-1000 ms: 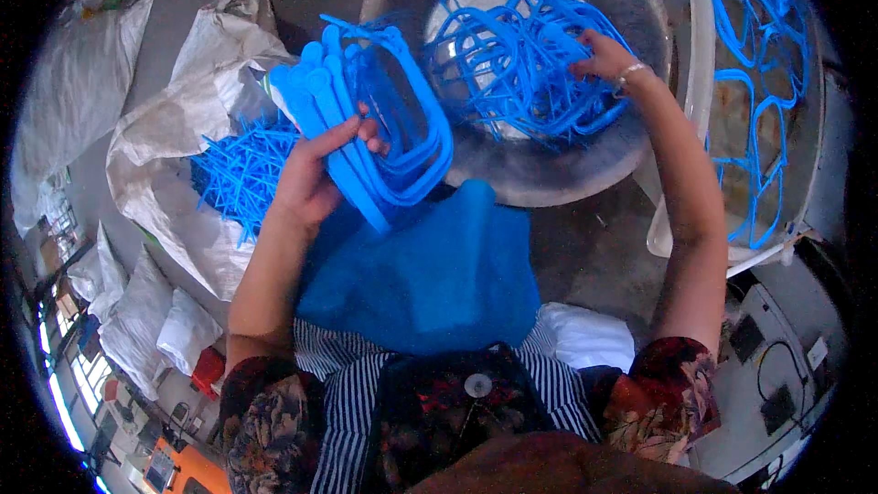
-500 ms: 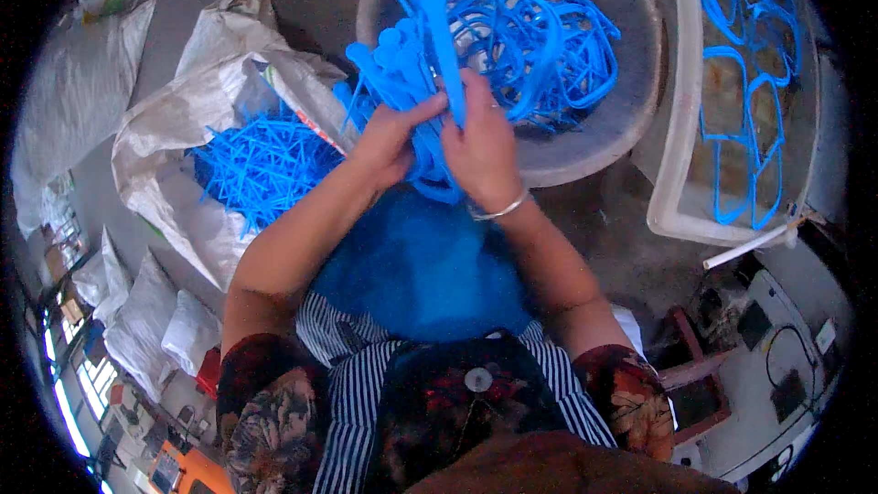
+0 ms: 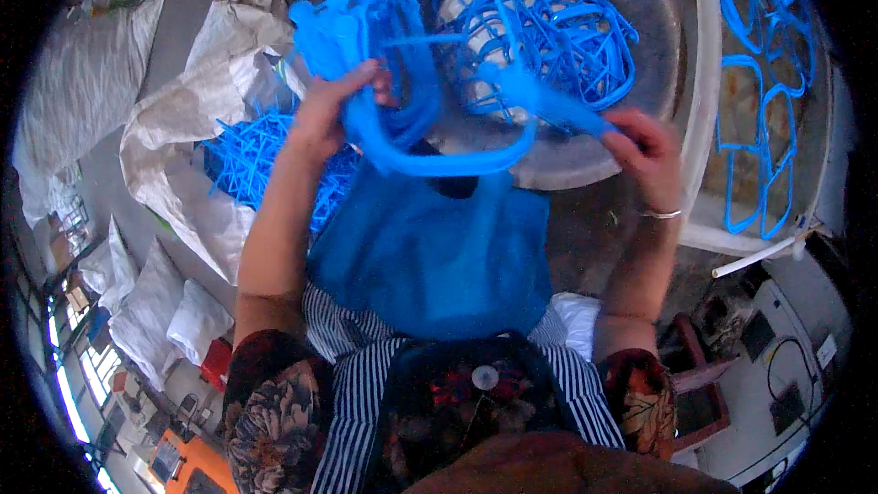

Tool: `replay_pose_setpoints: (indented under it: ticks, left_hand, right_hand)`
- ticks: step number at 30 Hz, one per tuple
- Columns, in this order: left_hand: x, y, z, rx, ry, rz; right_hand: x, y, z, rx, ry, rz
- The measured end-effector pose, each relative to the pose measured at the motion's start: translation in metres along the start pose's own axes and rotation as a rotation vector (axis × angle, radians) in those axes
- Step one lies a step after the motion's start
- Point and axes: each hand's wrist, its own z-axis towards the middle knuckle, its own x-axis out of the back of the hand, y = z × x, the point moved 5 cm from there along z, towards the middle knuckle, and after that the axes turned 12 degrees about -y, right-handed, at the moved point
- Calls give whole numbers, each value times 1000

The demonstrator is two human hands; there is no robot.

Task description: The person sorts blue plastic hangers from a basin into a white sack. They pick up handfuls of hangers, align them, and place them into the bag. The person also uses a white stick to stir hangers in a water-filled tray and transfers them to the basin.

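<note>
Out swings your right hand point(image 3: 647, 160), grip pinching a blurred blue strip point(image 3: 569, 111), so both hands now work apart, your left hand point(image 3: 331, 112) clutching the looped bundle point(image 3: 338, 35).

Blue plastic loops point(image 3: 366, 32), rounded corners, bunched in left hand point(image 3: 337, 110)

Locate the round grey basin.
Head view, top, right of centre: the round grey basin lies just left of the pale tub, partly hidden behind the blue plastic loops in the left hand.
</note>
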Motion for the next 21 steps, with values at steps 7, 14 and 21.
replay_pose_setpoints:
  ticks: [7, 14, 21]
  left_hand:
    - [2, 33, -24, 93, 96, 277]
    - [-14, 26, -25, -19, 267, 408]
    - [-35, -3, -3, 29, 131, 43]
  right_hand:
    - [-9, -28, 1, 336, -324, -511]
    - [-3, -21, 12, -150, 441, -182]
    - [-117, -27, 47, 20, 302, 521]
